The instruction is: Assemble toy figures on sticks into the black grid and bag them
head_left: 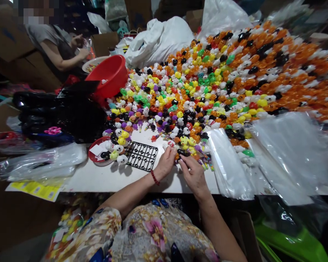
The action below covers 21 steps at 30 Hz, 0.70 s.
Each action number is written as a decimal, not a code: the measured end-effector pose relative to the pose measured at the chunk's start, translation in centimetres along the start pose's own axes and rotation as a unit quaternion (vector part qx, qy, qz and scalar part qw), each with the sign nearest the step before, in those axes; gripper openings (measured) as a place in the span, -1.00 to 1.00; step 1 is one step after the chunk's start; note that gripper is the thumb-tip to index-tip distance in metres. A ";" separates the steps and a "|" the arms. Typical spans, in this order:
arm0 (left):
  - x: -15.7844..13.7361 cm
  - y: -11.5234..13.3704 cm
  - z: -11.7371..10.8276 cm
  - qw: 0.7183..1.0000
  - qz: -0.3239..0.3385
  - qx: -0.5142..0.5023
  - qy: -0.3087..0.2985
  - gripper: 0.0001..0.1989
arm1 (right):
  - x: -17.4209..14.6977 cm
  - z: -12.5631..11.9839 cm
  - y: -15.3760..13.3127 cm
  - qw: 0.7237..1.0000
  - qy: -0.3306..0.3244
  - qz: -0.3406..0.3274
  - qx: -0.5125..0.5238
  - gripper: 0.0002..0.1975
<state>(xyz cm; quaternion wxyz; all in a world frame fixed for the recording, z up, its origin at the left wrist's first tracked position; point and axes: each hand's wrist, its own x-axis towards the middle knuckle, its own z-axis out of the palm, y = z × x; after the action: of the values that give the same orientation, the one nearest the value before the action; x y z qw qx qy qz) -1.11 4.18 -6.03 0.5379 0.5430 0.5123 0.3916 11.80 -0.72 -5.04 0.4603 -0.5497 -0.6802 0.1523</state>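
Note:
Close to the table's front edge, my left hand (166,162) has its fingers pinched around a small white plastic figure (170,144) with a red mark. My right hand (192,174) is closed in a pinch beside a black figure (182,152); its fingertips partly hide what they grip. Yellow figures (188,141) lie just beyond my fingers. To the left of my hands sits a black plastic grid (142,155), with several white, yellow and black figures (122,159) at its left end.
A huge heap of colourful figures (207,83) covers the table beyond my hands. Clear plastic bags (231,163) lie at the right. On the left are a red basket (94,160), a red tub (109,78) and black bags (68,109). Another person (54,47) works at the far left.

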 end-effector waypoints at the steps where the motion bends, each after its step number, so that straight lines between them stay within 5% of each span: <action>1: -0.1 -0.3 0.1 1.000 -0.011 0.004 0.003 -0.63 | -0.1 0.2 -0.1 1.000 0.002 -0.003 -0.007 -0.72; 7: 0.5 -1.0 0.4 0.999 -0.019 0.022 0.018 -0.65 | 0.4 1.1 1.5 1.000 -0.009 -0.010 -0.003 -0.66; 10: 1.9 -0.1 -0.8 0.996 0.006 0.058 0.063 -0.76 | 1.4 0.1 3.8 0.998 0.044 0.007 -0.051 -0.61; 13: 4.1 0.8 -2.8 0.971 0.011 0.186 0.148 -0.92 | 2.4 -1.2 5.7 0.981 0.124 0.014 -0.149 -0.60; 15: 5.5 1.1 -4.3 0.942 -0.010 0.287 0.175 -0.79 | 2.6 -1.5 6.1 0.973 0.140 -0.004 -0.186 -0.61; 21: 6.9 0.7 -6.0 0.934 -0.049 0.323 0.143 -0.83 | 2.0 2.1 4.4 0.977 0.060 -0.101 -0.175 -0.61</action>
<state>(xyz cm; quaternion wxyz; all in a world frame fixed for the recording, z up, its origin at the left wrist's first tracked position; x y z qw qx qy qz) -5.71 12.06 -5.49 0.2735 0.5998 0.7086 0.2517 12.86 3.17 -8.35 0.4103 -0.5581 -0.7195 -0.0501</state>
